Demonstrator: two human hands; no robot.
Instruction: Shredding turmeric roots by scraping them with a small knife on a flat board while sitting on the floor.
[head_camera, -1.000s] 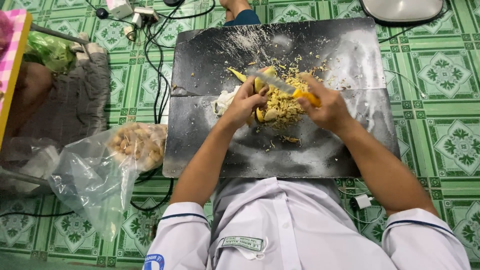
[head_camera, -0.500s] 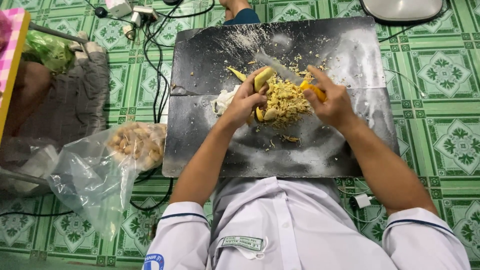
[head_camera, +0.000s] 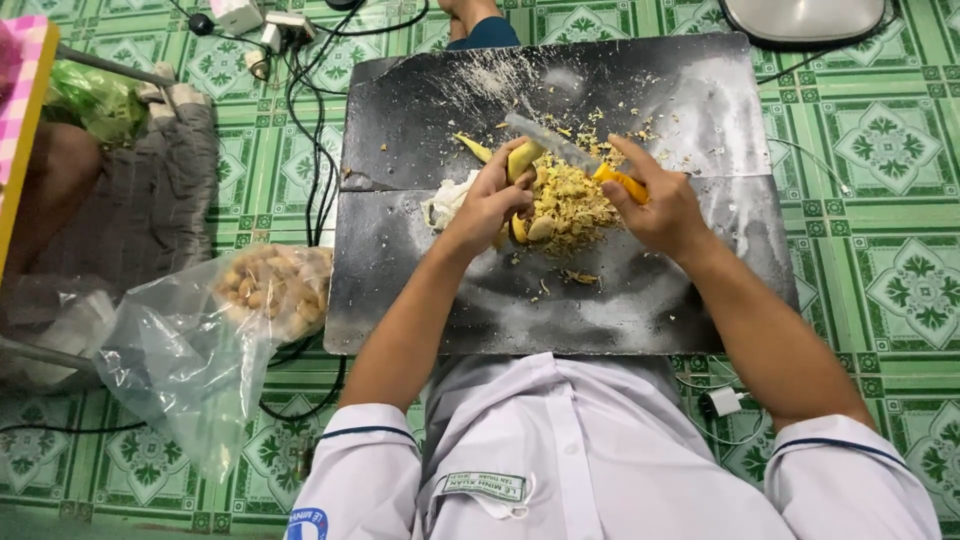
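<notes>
A dark board lies on the green tiled floor with a heap of chopped yellow pieces at its middle. My left hand grips a yellow piece at the left side of the heap. My right hand holds a knife by its orange handle. The blade points up and left, over the top of the heap and close to the fingers of my left hand. A white scrap lies beside my left hand.
A clear plastic bag with pale round pieces sits left of the board. Black cables and plugs run along the board's left side. A grey cloth, a person's leg and a pink-checked edge are at far left. A grey lid is at top right.
The knife has lifted from lying across the heap to its upper edge, and my left hand has slid up with the yellow piece.
</notes>
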